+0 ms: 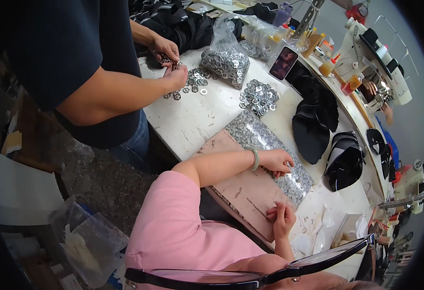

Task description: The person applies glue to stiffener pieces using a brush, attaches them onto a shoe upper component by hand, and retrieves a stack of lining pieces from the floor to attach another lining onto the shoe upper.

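Note:
My left hand (276, 161), with a pale green bangle (255, 159) at its wrist, hovers over a speckled grey stone slab (260, 133). Its fingers are curled in, and anything they hold is too small to make out. Nearer to me, my right hand (282, 217) is closed, thumb against bent fingers, beside the front end of a worn pinkish board (243, 181). What it may hold is hidden. Beyond the slab lies a pile of silver metal rings (259, 97).
A co-worker's hands (171, 63) handle small metal rings at the left. A clear plastic bag of rings (226, 63) stands beside a phone (284, 63). Black fabric pieces (311, 125) and a black cap-like piece (343, 162) lie right. A sewing machine (383, 63) stands behind.

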The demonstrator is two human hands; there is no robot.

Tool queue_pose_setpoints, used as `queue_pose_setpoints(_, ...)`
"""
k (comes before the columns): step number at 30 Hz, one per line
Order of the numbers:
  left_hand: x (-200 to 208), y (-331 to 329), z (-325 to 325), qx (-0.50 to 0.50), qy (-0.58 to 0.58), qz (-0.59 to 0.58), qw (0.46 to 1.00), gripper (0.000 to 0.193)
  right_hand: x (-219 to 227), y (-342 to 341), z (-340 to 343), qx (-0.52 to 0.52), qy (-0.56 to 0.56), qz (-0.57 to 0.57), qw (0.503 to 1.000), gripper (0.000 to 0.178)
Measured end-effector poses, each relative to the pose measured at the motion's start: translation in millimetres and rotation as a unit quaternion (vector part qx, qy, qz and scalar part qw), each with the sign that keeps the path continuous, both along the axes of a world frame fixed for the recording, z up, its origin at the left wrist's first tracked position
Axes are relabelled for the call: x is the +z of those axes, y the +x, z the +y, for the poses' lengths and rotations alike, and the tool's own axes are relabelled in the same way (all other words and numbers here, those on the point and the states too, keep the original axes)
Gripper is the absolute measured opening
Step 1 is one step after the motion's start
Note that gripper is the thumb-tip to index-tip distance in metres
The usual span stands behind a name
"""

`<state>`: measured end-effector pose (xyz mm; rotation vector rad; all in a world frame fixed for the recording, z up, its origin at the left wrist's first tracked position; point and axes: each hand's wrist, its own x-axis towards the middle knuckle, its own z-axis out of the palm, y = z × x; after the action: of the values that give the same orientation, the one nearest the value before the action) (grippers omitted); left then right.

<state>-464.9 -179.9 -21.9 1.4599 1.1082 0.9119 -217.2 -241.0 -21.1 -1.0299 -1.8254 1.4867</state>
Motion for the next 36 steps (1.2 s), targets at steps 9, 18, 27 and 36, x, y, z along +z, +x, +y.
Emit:
queue_pose_setpoints(9, 3.6, -2.0, 2.8, -0.012, -0.028, -0.016, 0.999, 0.044, 3.4, -2.0, -1.1, 0.001, 0.012, -0.007, 1.000, 0.029)
queue_pose_setpoints(18, 6.5, -1.8, 1.3, -0.031, -0.018, -0.012, 0.999, 0.041, -0.7, 4.3, -0.5, 0.018, -0.005, -0.007, 1.000, 0.022)
queue_pose_setpoints(27, 2.1, -1.9, 3.7, -0.027, -0.057, -0.030, 0.998, 0.044, -1.4, 1.9, -1.2, 0.028, -0.034, 0.001, 0.999, 0.022)
queue_pose_setpoints(36, 26.8, -45.8, 8.1, 0.387, -0.135, -0.334, 0.849, 0.072, -10.2, 9.0, 6.0, 0.083, 0.015, -0.020, 0.996, 0.021)
